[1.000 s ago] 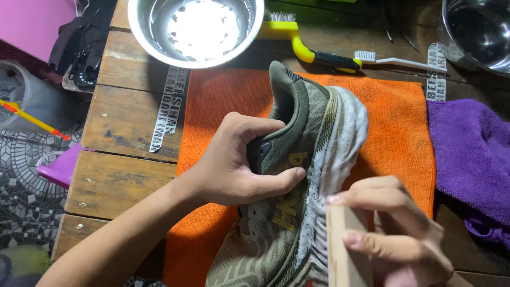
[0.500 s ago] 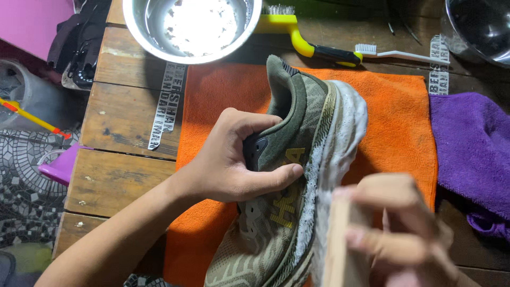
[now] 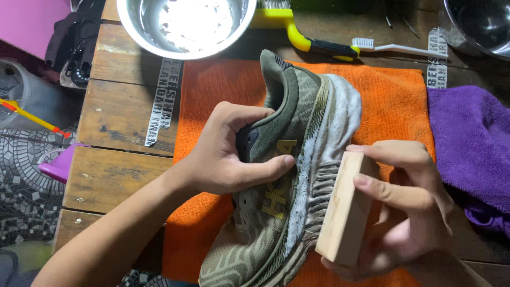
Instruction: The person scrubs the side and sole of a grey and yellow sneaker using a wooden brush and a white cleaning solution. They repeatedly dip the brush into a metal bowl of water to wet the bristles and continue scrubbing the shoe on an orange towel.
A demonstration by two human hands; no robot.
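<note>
The wooden surface (image 3: 117,175) carries it all, and across its middle lies an orange towel (image 3: 393,106) with a purple cloth (image 3: 473,143) just beside it on the person's right. On the orange towel sits the olive-green running shoe (image 3: 289,159), tipped onto its side, its white sole coated in foam and turned toward the right hand.

The left hand (image 3: 228,154) clamps the shoe at the collar, fingers tucked into the opening and thumb pressed across the side panel. The right hand (image 3: 409,202) wraps its fingers closed around a wooden block brush (image 3: 342,210), bristles against the foamy sole edge.

Risks now, as I see them. That sole is soapy, so the brush could skid off the edge and scuff the mesh upper. The shoe stands on its side held only at the collar; a hard stroke could twist it out of that hold. And suds could drip past the orange towel onto the purple cloth beside it.

Beyond the towel, a steel bowl (image 3: 186,26) of soapy water stands close to the heel, near enough for a jolt to slop it. A yellow-handled brush (image 3: 297,32) and a white toothbrush (image 3: 393,48) lie next to it.

Labels: two narrow strips of dark stencilled lettering run down the planks, one (image 3: 162,101) left of the towel, one (image 3: 436,58) by its far right corner.
</note>
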